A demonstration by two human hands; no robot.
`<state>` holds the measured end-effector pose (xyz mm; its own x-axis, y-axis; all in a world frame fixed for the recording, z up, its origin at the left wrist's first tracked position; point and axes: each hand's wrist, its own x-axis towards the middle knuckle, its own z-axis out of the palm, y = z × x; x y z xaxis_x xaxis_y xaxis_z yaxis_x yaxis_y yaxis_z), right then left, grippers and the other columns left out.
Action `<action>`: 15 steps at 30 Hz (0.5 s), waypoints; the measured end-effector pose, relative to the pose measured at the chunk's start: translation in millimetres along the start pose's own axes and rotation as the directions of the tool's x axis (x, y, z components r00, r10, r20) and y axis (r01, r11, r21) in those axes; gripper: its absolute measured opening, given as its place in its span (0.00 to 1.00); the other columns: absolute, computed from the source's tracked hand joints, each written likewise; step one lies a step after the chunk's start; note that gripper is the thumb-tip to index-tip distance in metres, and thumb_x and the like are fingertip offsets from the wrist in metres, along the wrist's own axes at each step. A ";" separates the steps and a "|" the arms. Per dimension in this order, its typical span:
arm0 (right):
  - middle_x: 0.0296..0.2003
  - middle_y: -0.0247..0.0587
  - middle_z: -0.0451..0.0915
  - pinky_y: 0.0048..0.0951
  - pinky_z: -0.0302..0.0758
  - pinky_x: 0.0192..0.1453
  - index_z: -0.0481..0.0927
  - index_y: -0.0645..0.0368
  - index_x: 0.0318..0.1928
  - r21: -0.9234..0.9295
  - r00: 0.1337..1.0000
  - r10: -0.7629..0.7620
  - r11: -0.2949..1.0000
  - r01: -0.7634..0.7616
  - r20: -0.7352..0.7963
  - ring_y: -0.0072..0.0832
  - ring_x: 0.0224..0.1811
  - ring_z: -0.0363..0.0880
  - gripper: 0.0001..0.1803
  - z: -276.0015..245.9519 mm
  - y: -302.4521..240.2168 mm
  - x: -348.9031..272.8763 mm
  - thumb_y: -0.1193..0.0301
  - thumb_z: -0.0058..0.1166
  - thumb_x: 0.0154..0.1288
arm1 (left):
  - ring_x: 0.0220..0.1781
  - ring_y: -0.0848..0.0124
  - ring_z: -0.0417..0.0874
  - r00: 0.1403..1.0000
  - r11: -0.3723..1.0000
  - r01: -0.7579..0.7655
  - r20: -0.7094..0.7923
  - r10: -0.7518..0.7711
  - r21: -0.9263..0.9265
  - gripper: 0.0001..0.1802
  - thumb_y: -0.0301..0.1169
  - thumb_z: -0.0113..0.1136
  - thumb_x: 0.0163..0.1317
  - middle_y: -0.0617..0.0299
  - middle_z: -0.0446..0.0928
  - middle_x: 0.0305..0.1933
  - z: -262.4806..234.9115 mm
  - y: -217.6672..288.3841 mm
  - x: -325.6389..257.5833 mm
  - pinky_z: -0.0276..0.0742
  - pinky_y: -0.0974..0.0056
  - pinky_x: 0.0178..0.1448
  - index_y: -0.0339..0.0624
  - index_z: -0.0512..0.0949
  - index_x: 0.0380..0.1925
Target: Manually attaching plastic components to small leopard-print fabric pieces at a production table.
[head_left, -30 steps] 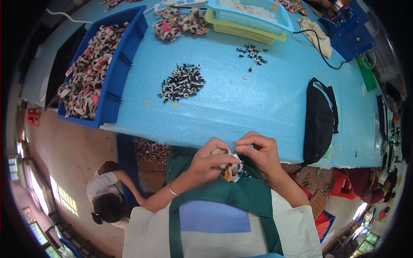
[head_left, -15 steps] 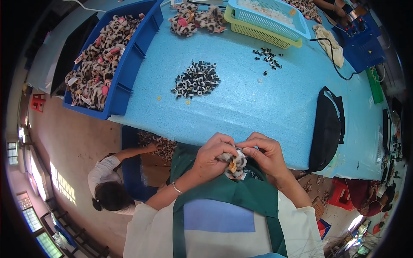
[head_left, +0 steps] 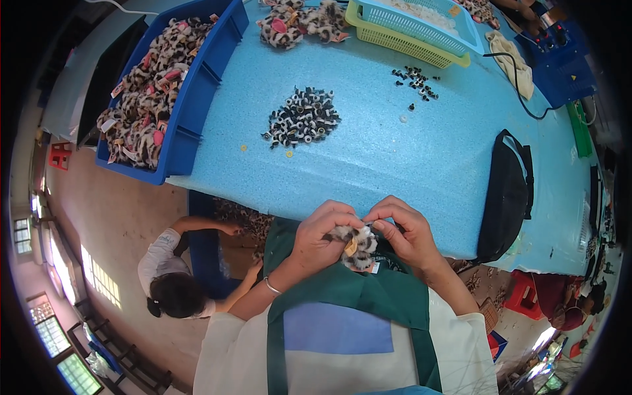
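Observation:
A small spotted plush piece (head_left: 361, 249) with a yellowish patch and a white tag is held at the near edge of the table, over my green apron. My left hand (head_left: 324, 232) grips its left side with curled fingers. Thumb and forefinger of my right hand (head_left: 403, 232) pinch at its upper right edge; whether a small part sits between those fingertips is hidden. Beyond my hands lies a pile of small black and white plastic pieces (head_left: 303, 117), with two tiny yellow discs (head_left: 289, 154) in front of it.
On the left, a blue crate (head_left: 191, 118) is heaped with spotted plush pieces. Stacked baskets (head_left: 408, 45) stand at the back, near scattered black pieces (head_left: 416, 83). A black bag (head_left: 505, 197) lies right. Another person (head_left: 176, 289) reaches into a floor bin at lower left.
My hands stay together on the plush piece, with its yellowish patch shifted slightly left. The person at lower left now has a second arm showing. The whole view has moved a little.

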<state>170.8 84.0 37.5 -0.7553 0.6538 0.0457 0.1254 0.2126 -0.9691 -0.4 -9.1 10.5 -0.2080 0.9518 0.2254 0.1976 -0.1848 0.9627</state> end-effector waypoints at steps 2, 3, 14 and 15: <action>0.35 0.39 0.78 0.25 0.70 0.44 0.80 0.63 0.40 -0.005 0.999 0.043 0.999 -0.043 -0.020 0.26 0.38 0.75 0.06 2.7 2.5 0.4 0.77 0.50 0.65 | 0.37 0.66 0.80 0.996 0.995 -0.083 -0.020 0.084 0.050 0.18 0.13 0.63 0.44 0.59 0.77 0.38 2.3 -5.2 -1.2 0.75 0.69 0.39 0.45 0.81 0.36; 0.35 0.39 0.78 0.25 0.70 0.44 0.80 0.63 0.40 -0.003 0.999 0.043 0.999 -0.043 -0.016 0.26 0.38 0.75 0.06 3.9 2.4 1.1 0.77 0.50 0.65 | 0.38 0.66 0.80 0.985 0.981 -0.168 -0.032 0.171 0.097 0.19 0.13 0.62 0.45 0.58 0.77 0.38 2.7 -7.0 -1.4 0.75 0.69 0.38 0.45 0.81 0.37; 0.39 0.44 0.75 0.27 0.72 0.44 0.78 0.64 0.44 0.100 1.000 -0.002 0.995 0.005 -0.028 0.31 0.41 0.75 0.11 12.5 9.9 -1.5 0.78 0.55 0.60 | 0.38 0.64 0.81 0.991 0.993 -0.110 -0.077 0.114 0.048 0.19 0.11 0.60 0.44 0.56 0.78 0.37 3.7 -12.4 -4.4 0.77 0.68 0.39 0.43 0.81 0.36; 0.39 0.44 0.75 0.27 0.72 0.44 0.78 0.64 0.44 0.099 1.000 -0.001 0.995 0.004 -0.028 0.31 0.41 0.75 0.11 13.3 6.6 -1.0 0.78 0.55 0.60 | 0.37 0.64 0.81 0.988 0.989 -0.119 -0.085 0.126 0.083 0.18 0.12 0.61 0.44 0.56 0.78 0.36 4.4 -13.0 -4.3 0.77 0.68 0.39 0.43 0.80 0.35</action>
<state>163.8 75.0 27.8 -0.7372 0.6736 0.0533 0.0582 0.1418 -0.9882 2.1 -9.7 -3.7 -0.2619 0.8967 0.3567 0.2994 -0.2759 0.9134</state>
